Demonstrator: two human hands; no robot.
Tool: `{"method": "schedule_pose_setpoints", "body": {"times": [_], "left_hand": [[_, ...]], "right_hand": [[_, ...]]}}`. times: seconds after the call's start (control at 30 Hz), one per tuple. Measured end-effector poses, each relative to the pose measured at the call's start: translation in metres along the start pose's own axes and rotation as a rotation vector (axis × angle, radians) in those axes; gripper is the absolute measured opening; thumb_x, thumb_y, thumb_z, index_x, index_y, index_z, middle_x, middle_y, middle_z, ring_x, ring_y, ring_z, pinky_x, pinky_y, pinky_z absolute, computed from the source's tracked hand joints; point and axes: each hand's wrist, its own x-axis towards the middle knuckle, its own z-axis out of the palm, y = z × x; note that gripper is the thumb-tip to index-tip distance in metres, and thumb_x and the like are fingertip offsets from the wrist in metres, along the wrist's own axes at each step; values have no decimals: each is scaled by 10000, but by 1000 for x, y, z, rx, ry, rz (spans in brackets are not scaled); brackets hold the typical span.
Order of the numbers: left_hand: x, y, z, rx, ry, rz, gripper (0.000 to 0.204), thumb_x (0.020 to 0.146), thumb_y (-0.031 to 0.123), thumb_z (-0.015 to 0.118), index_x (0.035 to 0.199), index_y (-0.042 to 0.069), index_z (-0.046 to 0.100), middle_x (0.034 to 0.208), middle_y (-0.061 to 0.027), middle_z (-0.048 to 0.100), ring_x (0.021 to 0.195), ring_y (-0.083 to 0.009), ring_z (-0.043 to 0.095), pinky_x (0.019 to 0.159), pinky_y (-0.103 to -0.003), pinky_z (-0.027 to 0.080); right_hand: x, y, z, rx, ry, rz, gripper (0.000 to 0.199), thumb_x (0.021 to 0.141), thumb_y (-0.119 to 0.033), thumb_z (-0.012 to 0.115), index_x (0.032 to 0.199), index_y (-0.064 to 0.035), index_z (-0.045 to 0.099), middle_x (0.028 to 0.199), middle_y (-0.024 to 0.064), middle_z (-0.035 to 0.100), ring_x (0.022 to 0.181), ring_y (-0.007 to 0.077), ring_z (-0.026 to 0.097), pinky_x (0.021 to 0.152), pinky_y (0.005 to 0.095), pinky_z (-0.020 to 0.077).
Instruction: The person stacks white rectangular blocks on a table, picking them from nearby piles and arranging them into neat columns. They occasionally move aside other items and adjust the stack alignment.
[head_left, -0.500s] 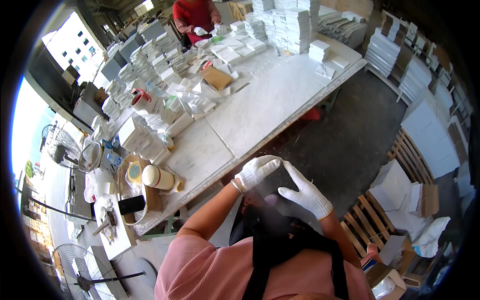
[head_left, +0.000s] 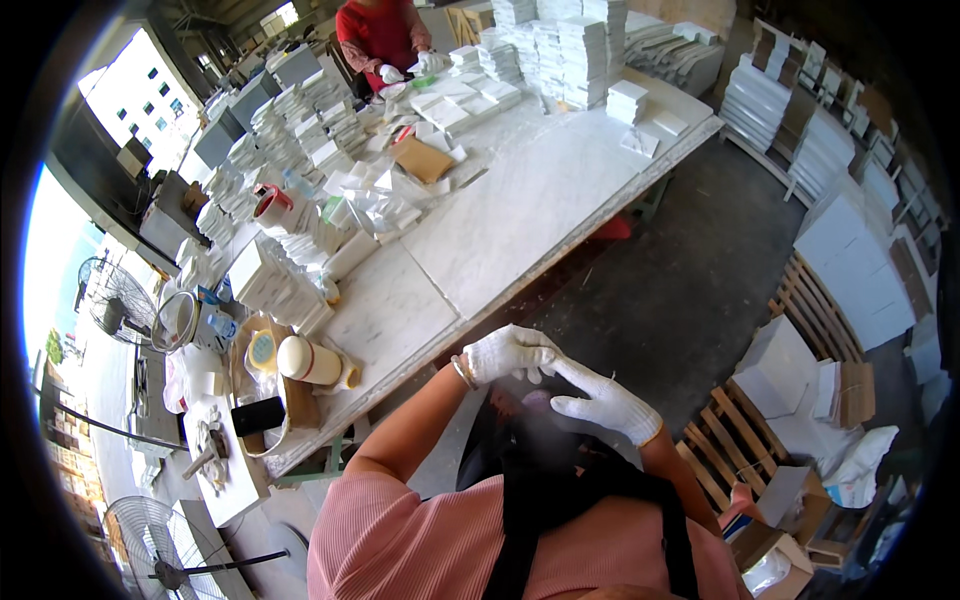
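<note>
Both hands wear white knitted gloves and meet in front of my body, off the near edge of the marble-topped table. My left hand (head_left: 508,354) has its fingers bent and closed at the stretched fingertips of the right glove, seemingly pinching them. My right hand (head_left: 612,406) points its fingers toward the left one, thumb held apart, palm empty. A band circles my left wrist. Below the hands hangs my black apron (head_left: 535,450). The table (head_left: 490,235) carries white tile stacks (head_left: 582,60) and a heap of clear plastic wrapping (head_left: 375,200).
At the table's near left are a cream flask (head_left: 308,360), a black phone (head_left: 258,416) and a cardboard box (head_left: 300,402). Across the table a person in red (head_left: 380,35) works with gloved hands. Wooden pallets (head_left: 735,445) lie at right; a floor fan (head_left: 165,560) stands lower left.
My left hand has lowered slightly and its fingers have curled at the right glove's fingertips. My right hand's fingers have come flatter and closer together. The view has shifted slightly.
</note>
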Motion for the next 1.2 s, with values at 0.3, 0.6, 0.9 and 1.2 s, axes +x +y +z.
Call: {"method": "schedule_pose_setpoints", "body": {"times": [0.3, 0.6, 0.9, 1.2], "left_hand": [[-12, 12, 31, 233, 234, 65, 217, 902, 205, 611, 954, 17, 705, 755, -45, 666, 658, -126, 617, 642, -279, 518], [-14, 14, 46, 150, 364, 187, 251, 928, 227, 597, 993, 4, 693, 841, -69, 679, 750, -137, 636, 694, -294, 525], [-9, -2, 33, 702, 321, 505, 223, 937, 198, 592, 1077, 55, 691, 1068, -128, 686, 985, -314, 664, 867, -387, 531], [5, 0, 42, 1162, 87, 583, 303, 733, 140, 695, 1033, 105, 687, 1048, -49, 675, 995, -253, 641, 846, -400, 520]], "right_hand": [[-15, -8, 1, 286, 21, 56, 501, 990, -143, 535, 1458, 12, 447, 1419, 131, 537, 1156, 210, 625, 1019, 327, 468], [-14, -3, 6, 192, 366, -28, 245, 943, -82, 614, 1156, 25, 670, 1114, 90, 694, 1058, 153, 637, 956, 288, 480], [-13, 10, 10, -277, 279, -135, 261, 891, -74, 657, 1136, 8, 686, 1059, 166, 713, 909, 265, 716, 780, 330, 576], [10, 3, 21, -497, -34, 397, 373, 966, -371, 535, 1145, -74, 673, 994, 169, 712, 879, 310, 702, 793, 397, 550]]}}
